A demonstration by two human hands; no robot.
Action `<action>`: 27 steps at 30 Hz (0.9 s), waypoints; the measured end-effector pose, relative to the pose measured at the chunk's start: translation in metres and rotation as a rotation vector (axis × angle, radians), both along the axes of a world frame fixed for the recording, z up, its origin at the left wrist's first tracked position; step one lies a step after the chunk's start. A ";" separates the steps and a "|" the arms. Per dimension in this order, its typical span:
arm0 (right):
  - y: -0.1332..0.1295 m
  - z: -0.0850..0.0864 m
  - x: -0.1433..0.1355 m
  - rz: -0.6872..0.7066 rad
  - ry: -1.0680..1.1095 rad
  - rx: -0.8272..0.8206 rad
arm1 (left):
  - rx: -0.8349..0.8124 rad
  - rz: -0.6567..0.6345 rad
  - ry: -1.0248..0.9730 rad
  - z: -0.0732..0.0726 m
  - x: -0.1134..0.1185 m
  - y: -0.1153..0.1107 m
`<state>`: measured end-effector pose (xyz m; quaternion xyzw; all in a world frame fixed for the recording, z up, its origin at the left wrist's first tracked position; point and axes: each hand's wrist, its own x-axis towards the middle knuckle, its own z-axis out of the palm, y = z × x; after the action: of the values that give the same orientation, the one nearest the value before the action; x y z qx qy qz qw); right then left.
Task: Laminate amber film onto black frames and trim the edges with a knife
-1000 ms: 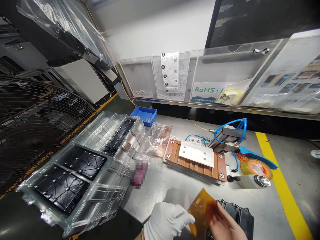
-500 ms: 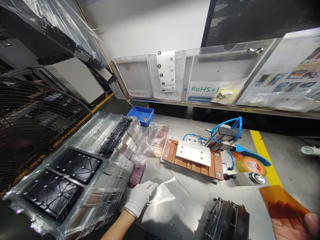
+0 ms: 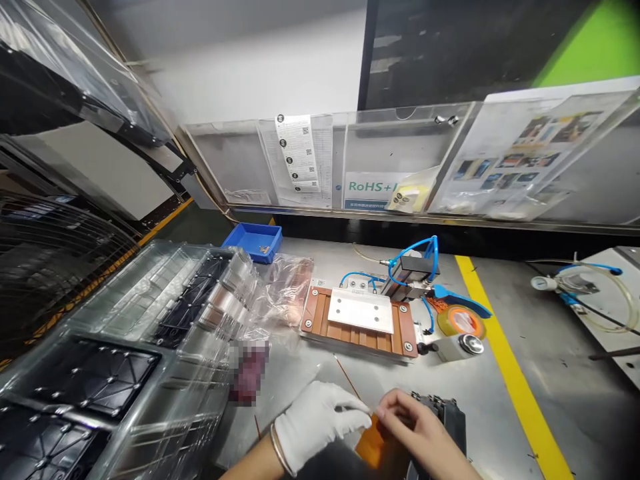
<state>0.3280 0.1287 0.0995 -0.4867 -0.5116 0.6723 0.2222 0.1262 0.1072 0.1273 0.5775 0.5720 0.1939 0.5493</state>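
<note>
An amber film sheet (image 3: 373, 445) is held upright near the bottom of the view, above the front of the steel table (image 3: 530, 353). The right hand (image 3: 420, 427), bare, pinches its top edge between thumb and forefinger, the other fingers curled loosely behind. The left hand (image 3: 313, 423), in a white glove, reaches across from the other side with thumb and forefinger drawn together at the sheet's upper edge, close to the right fingertips; whether they grip the film or only touch it, I cannot tell.

Partly hidden behind the right forearm are black molded parts (image 3: 453, 421) on the table. A thin amber strip (image 3: 347, 377) lies just beyond the gloved hand.

Farther back sits a pneumatic fixture (image 3: 357, 337) with a brown ribbed block, a white plate (image 3: 359, 310) on top and blue air hoses (image 3: 436, 257) behind. To its right are a tape roll (image 3: 447, 323) and a metal-topped bottle (image 3: 447, 348), near a yellow floor-style stripe (image 3: 505, 360) on the tabletop.

To the left, clear blister trays (image 3: 167, 393) hold black ribbed panels (image 3: 107, 377). Between trays and fixture lie a crumpled clear bag (image 3: 285, 287) and a pixelated dark-red object (image 3: 250, 373); a blue bin (image 3: 253, 257) stands behind.
</note>
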 end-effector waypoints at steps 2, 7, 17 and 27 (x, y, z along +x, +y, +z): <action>0.001 0.001 -0.005 0.064 -0.038 0.019 | 0.030 -0.020 -0.035 0.004 0.004 0.001; 0.007 0.003 -0.002 0.152 -0.096 0.018 | 0.004 0.025 0.125 0.002 0.007 0.008; 0.014 -0.030 0.044 -0.422 0.122 -0.322 | -0.133 0.380 -0.086 -0.017 -0.037 0.028; 0.041 -0.023 0.035 -0.407 0.118 -0.279 | -0.116 0.378 -0.069 -0.018 -0.047 0.059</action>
<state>0.3628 0.1695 0.0762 -0.5654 -0.2915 0.7052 0.3131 0.0791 0.1660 0.1097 0.4204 0.6611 0.2800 0.5548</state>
